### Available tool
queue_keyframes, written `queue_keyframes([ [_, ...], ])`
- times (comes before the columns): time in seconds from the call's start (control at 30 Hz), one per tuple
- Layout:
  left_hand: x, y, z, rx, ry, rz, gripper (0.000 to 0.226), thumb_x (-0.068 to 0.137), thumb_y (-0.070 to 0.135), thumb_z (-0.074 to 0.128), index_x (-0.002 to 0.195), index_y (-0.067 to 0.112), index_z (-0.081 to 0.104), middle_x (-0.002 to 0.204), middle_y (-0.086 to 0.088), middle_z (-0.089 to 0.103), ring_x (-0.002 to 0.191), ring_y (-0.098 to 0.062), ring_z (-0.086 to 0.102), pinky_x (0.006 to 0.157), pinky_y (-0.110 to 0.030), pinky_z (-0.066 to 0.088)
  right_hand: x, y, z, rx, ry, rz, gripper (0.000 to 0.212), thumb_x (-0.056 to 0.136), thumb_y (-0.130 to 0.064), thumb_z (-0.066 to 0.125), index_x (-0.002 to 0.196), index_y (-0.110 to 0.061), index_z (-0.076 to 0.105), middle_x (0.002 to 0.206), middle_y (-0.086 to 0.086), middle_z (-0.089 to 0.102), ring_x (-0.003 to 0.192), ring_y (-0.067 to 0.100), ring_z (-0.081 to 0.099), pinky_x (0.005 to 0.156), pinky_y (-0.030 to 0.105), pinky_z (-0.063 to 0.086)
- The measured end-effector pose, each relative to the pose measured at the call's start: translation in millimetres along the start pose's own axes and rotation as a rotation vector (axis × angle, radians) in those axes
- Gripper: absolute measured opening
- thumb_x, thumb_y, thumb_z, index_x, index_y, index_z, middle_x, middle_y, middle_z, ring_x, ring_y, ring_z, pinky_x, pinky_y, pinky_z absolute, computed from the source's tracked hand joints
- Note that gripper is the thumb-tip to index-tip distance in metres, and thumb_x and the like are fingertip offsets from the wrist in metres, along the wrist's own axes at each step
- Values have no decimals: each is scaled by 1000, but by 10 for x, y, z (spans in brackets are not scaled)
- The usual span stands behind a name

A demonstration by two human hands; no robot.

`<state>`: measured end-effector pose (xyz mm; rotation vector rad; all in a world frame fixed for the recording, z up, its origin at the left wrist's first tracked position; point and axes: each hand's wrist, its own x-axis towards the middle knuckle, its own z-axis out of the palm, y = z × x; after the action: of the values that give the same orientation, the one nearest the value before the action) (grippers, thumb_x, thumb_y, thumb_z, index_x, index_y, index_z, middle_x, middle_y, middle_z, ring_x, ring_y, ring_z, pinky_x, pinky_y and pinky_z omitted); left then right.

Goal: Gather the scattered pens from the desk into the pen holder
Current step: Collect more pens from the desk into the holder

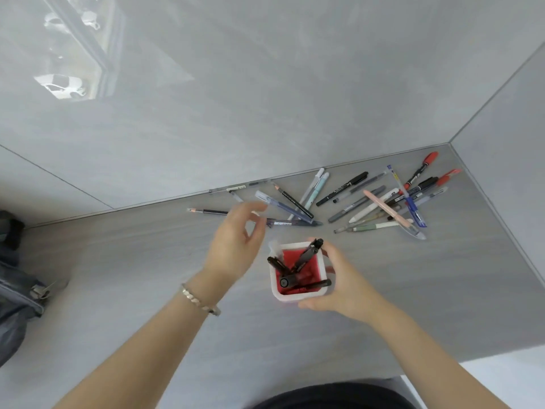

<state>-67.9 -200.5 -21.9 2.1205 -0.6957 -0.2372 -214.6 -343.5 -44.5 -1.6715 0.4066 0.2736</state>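
- The right hand is wrapped around the square pen holder, red inside, with several dark pens standing in it.
- The left hand hovers empty, fingers loosely spread.
- Scattered pens lie beyond on the desk near the wall; their printing is too small to read.

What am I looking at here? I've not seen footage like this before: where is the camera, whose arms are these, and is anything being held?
There is no machine here. A person wears one wide-angle camera on the head, so you look down along their own bare arms at a grey desk. The right hand wraps the side of a red and white pen holder, which already has a few dark pens in it. The left hand, with a bracelet at the wrist, is open and empty near the loose pens. Many scattered pens lie by the back wall. A dark bag sits at the left edge.
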Motion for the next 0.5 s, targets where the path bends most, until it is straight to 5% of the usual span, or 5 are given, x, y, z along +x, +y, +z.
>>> queue_keyframes([
  [0.03, 154, -105, -10, 100, -59, -39, 24, 88, 10, 54, 108, 23, 55, 102, 4, 61, 68, 0, 53, 70, -20, 43, 0, -6, -1, 1, -3, 2, 91, 59, -7, 83, 122, -40, 27, 117, -30, 39, 90, -25, 50, 66, -2, 42],
  [0.1, 418, -308, 5, 303, -247, -74, 37, 87, 15, 56, 123, 17, 49, 124, -6, 57, 97, -17, 58, 92, -32, 44, 5, -21, -3, 2, -4, 5, 90, 59, -8, 83, 119, -45, 27, 117, -31, 39, 91, -24, 51, 67, -1, 43],
  [0.2, 695, -498, 106, 582, -493, 58, 57, 87, 24, 58, 137, 22, 32, 149, 0, 33, 139, -19, 24, 113, -42, 23, 12, -28, -7, -4, -9, 22, 89, 59, -13, 83, 119, -46, 26, 117, -34, 38, 95, -25, 48, 69, -1, 44],
  [0.3, 852, -504, 248, 725, -594, 131, 58, 90, 31, 52, 141, 22, 26, 152, 3, 25, 143, -19, 13, 114, -42, 15, 19, -34, -9, -20, -11, 42, 89, 59, -18, 84, 118, -50, 26, 117, -35, 37, 99, -23, 47, 72, 0, 45],
  [0.5, 781, -535, 377, 855, -641, 232, 35, 91, 30, 49, 123, 16, 47, 127, -5, 51, 120, -24, 41, 102, -38, 32, 5, -49, -5, -29, -11, 44, 88, 61, -15, 83, 120, -45, 24, 115, -34, 36, 93, -31, 42, 67, -5, 40],
])
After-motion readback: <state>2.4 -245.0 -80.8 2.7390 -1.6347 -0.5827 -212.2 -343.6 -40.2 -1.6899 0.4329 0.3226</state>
